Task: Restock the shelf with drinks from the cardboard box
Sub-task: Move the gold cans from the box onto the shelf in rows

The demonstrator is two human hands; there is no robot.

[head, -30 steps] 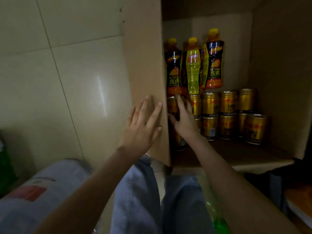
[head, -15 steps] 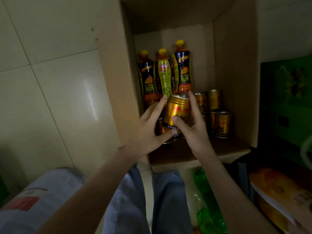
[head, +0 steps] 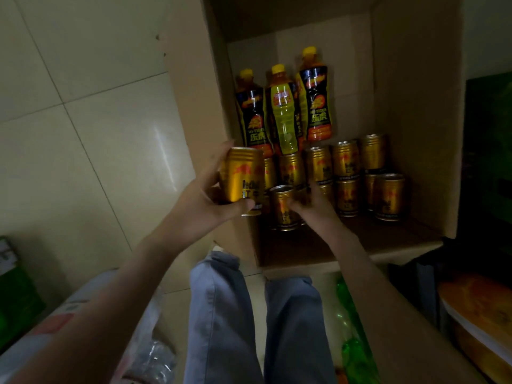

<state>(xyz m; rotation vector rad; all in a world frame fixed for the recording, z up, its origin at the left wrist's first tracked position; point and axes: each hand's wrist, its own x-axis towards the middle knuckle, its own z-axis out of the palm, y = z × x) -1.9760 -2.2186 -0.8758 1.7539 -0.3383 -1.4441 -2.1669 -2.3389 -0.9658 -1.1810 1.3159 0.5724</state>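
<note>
The left hand gripped a gold can at the front-left edge of the cardboard box. The right hand curled round a second can near that corner. Restocking looked barely begun: stacked cans and three bottles sat inside, no shelf in view

Three bottles are standing side by side at the back of the cardboard box, and cans are sitting in rows just in front of them, reaching across to the right wall. The left hand is gripping a lifted can by the box's left wall, left of the rows. Just to its right, the right hand is holding the front can, nearest the person. The trouser legs are lying before the box, with plastic bottles lying to their right.
</note>
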